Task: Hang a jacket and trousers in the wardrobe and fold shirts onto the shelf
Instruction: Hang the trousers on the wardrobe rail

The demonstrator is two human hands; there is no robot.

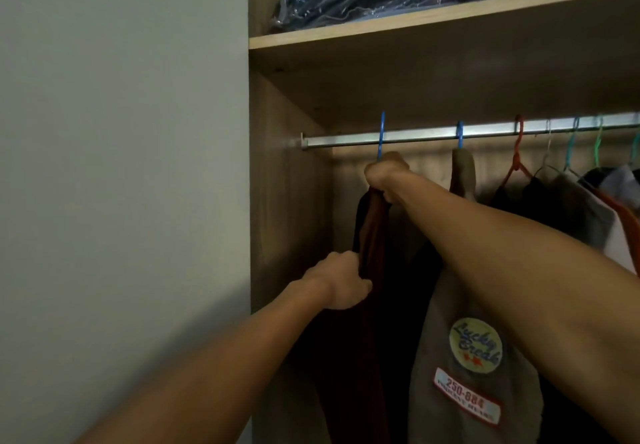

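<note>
Open wardrobe (287, 201) with metal rail (450, 134). The right hand (384, 175) holds a closed grip on the top of the dark trousers (372, 229), just under a blue hanger (381, 135) hooked on the rail; the left hand (341, 281) grips the cloth lower down. A khaki jacket (464, 357) (two sewn patches) hangs just beside.

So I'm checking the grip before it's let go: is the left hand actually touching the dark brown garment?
Touching. The head view shows the left hand with fingers curled round a fold of the dark brown garment.
</note>
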